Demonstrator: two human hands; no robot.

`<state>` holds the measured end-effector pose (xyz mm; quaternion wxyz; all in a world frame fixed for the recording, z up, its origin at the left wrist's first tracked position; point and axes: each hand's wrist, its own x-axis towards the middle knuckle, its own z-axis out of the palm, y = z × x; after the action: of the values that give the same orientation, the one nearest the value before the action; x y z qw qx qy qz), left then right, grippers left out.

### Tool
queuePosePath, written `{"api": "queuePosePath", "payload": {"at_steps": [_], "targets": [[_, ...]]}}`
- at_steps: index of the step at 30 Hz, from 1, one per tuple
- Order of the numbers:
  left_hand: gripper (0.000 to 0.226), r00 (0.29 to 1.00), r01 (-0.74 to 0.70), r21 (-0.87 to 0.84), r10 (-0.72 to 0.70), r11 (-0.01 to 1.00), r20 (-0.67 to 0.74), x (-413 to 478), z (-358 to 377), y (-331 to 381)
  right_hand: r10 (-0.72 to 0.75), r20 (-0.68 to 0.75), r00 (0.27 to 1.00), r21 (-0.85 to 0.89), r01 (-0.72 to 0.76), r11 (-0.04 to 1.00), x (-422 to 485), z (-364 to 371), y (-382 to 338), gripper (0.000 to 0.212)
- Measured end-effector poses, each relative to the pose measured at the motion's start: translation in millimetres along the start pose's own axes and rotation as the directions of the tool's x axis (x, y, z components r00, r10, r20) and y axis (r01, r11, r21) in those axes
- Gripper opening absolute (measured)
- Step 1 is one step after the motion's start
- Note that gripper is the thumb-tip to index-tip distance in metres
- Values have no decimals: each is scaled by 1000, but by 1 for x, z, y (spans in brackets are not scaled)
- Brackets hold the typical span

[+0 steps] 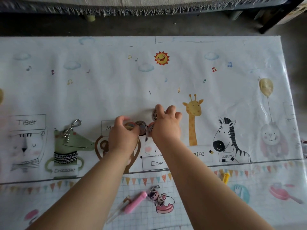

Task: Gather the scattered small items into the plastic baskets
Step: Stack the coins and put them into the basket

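Both my hands meet over a cluster of small tape rolls (141, 127) in the middle of the table. My left hand (123, 135) curls round a yellowish roll (129, 126). My right hand (166, 125) pinches a roll (155, 114) at its fingertips, and another reddish roll (150, 128) lies under its palm. A silver bead chain (72, 128) lies to the left on the crocodile print. Near me lie a pink pen-like item (132, 204) and a doll keychain (157, 197). A yellow clip (225, 177) shows right of my right forearm. No basket is in view.
The table wears a white printed animal cloth (99, 83) under clear plastic. Its far edge runs along the top and its right edge (289, 90) slants down. Beyond are a dark floor and a fringed bed cover (132, 10). A dark object peeks in at the right edge (304, 146).
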<state>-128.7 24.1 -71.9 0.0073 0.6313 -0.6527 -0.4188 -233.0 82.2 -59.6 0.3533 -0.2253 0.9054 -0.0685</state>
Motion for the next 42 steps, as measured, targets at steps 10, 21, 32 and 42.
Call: {"api": "queuePosePath", "payload": {"at_steps": [10, 21, 32, 42], "targets": [[18, 983, 33, -206, 5, 978, 182, -1, 12, 3, -35, -39, 999, 2, 35, 999, 3, 12, 13, 44], [19, 931, 351, -661, -173, 663, 322, -5, -2, -1, 73, -116, 991, 687, 27, 726, -19, -5, 25, 7], [46, 778, 627, -772, -140, 109, 612, -3, -18, -2, -158, -101, 982, 465, 187, 865, -65, 8, -34, 43], [26, 787, 615, -782, -124, 98, 604, 2, -21, -8, -82, -282, 956, 769, 276, 576, -85, 15, -45, 42]]}}
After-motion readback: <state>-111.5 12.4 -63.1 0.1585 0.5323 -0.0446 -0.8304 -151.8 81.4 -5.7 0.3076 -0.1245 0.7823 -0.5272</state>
